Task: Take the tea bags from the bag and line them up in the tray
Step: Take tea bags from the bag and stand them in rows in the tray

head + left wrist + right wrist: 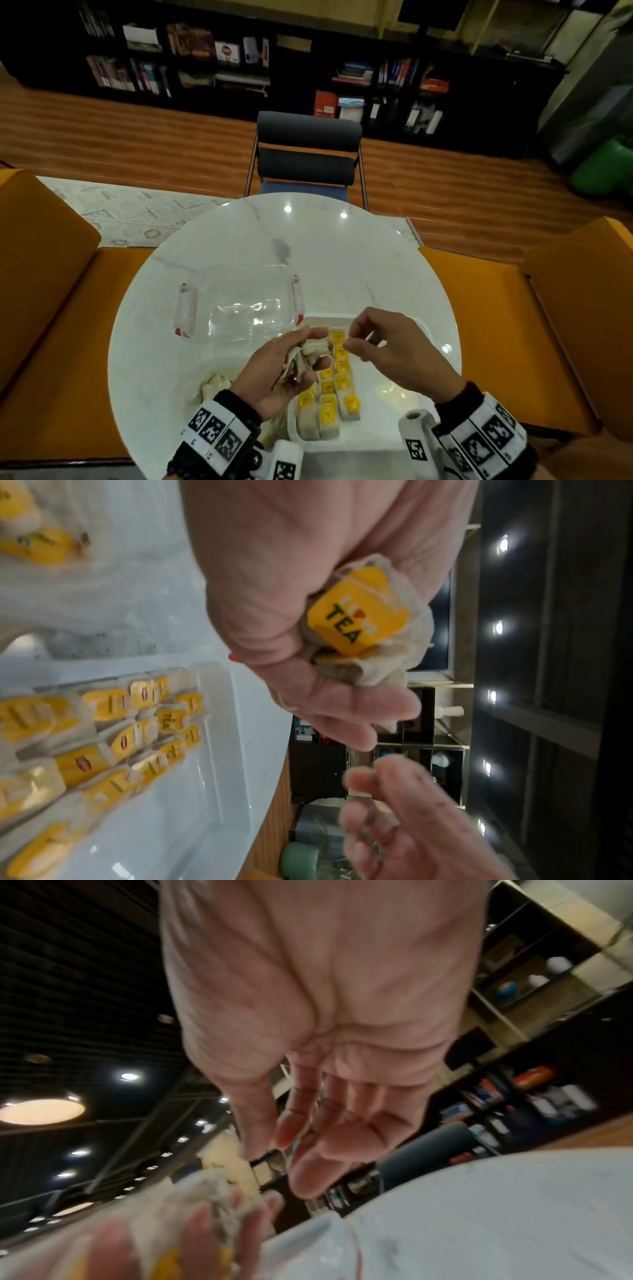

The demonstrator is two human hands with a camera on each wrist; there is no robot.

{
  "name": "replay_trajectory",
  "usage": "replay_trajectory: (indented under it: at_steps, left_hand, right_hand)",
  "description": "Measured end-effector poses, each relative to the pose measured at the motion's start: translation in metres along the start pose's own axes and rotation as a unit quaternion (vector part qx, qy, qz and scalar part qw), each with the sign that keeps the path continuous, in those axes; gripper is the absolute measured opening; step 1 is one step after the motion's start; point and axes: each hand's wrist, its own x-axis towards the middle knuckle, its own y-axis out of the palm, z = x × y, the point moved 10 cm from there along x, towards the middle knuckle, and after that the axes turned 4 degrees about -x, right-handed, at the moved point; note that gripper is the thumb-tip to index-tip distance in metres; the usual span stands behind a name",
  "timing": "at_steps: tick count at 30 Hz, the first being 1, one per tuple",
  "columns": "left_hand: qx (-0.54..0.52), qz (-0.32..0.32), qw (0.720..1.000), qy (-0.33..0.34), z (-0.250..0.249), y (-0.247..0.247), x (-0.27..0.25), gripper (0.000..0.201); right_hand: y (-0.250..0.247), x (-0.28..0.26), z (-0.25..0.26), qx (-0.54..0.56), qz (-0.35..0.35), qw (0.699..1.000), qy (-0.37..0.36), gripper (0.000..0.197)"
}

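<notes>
Fingers of our left hand (274,370) curl round a bunch of tea bags (308,354), the grip closed on them above the near end of the white tray (394,421). Our right hand (390,346) hangs just beside the bunch, thumb and forefinger drawn close at the tip; we cannot tell whether they pinch a string or nothing. The left wrist view alone shows a yellow tag (358,615) in the bunch reading "TEA". From the head view we see rows of tea bags (337,383) with yellow tags lined up in the tray, directly under our left grip. A clear plastic bag (191,377) with a few bags left lies on the bench (342,260), left of the tray. A clear lid (239,308) lies beyond it.
</notes>
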Motion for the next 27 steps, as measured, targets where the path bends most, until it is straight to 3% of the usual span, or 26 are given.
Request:
replay_trajectory:
  at_steps: [5,8,10,19,27]
  left_hand:
    - [-0.039,0.012,0.999,-0.011,0.012,0.013,0.002,0.040]
    - [-0.016,0.014,1.000,-0.002,0.014,0.016,-0.001,0.047]
    - [-0.016,0.007,1.000,0.013,0.013,0.015,-0.005,0.053]
    - [-0.078,-0.002,0.993,0.085,-0.002,-0.001,-0.029,0.058]
    - [-0.129,-0.004,0.988,0.089,-0.009,-0.014,-0.039,0.026]
  right_hand:
    - [0.014,0.000,0.043,-0.053,0.068,0.989,-0.117,0.030]
    - [0.017,0.007,0.047,-0.050,0.060,0.986,-0.149,0.021]
    - [0.015,0.013,0.048,-0.013,0.063,0.988,-0.144,0.016]
    - [0.030,0.031,0.068,0.109,0.148,0.979,-0.087,0.032]
    - [0.041,0.035,0.085,0.276,0.178,0.944,-0.036,0.032]
